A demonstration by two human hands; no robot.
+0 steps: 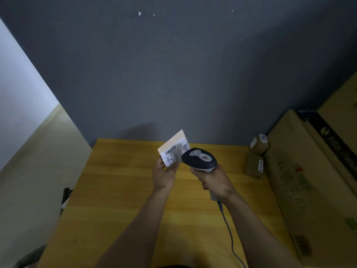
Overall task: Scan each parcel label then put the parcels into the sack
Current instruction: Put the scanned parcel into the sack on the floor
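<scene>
Left hand (pixel 163 176) pinches the flat parcel (pixel 173 149) by its near corner, label (pixel 174 152) tilted up above the yellow surface (pixel 116 200). Just right of it, the right hand (pixel 216 182) grips the scanner (pixel 200 158), head touching the label's edge. Far right, two small boxes (pixel 256 157) sit stacked beside big cartons (pixel 301 180).

A small parcel-sorting corner: big cardboard cartons (pixel 286 190) stacked beside the wooden table (pixel 119 190), labelled parcels (pixel 258 145) on it, barcode scanner (pixel 201 158) out.
</scene>
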